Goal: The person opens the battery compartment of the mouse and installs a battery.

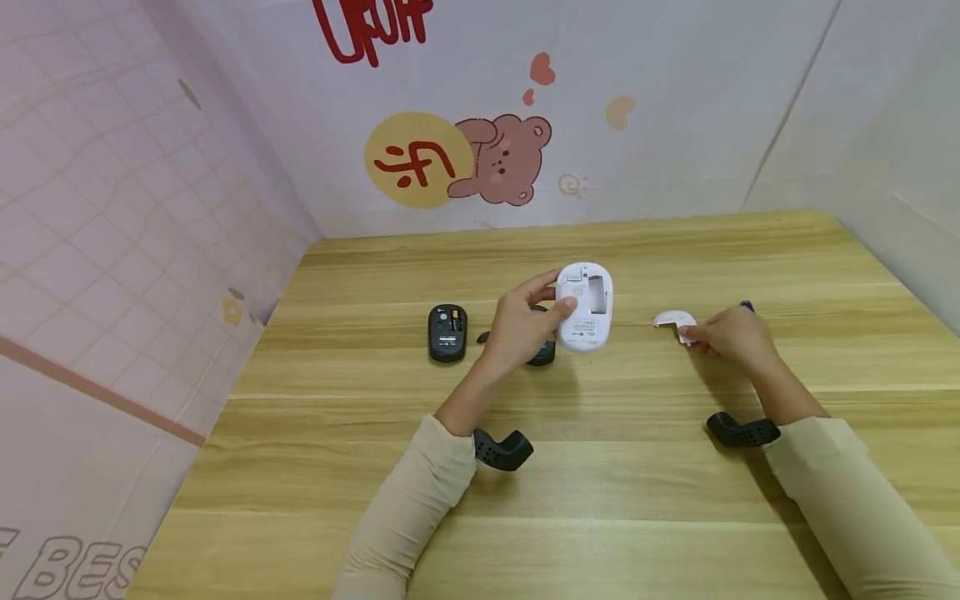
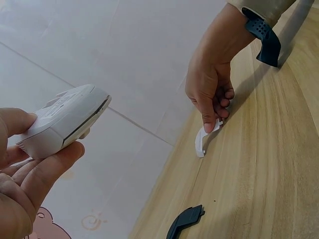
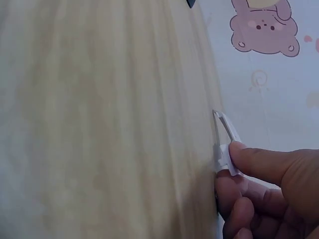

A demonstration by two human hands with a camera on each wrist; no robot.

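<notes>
My left hand (image 1: 522, 321) holds up a white computer mouse (image 1: 584, 325), thumb on its underside and fingers behind. The underside faces me, with its battery compartment uncovered. Over to the right, my right hand (image 1: 731, 337) pinches a white curved battery cover (image 1: 672, 318) between thumb and fingers, low over the wooden table. In the right wrist view, the thumb presses on one end of that cover (image 3: 227, 157). Behind my left hand lies a black mouse (image 1: 543, 354), mostly hidden.
Left of my left hand, another black mouse (image 1: 447, 333) lies underside up, a battery showing in its open compartment. A black curved cover (image 2: 185, 221) rests on the table (image 1: 600, 492). Just beyond my right hand, a small blue item (image 1: 747, 306) shows partly.
</notes>
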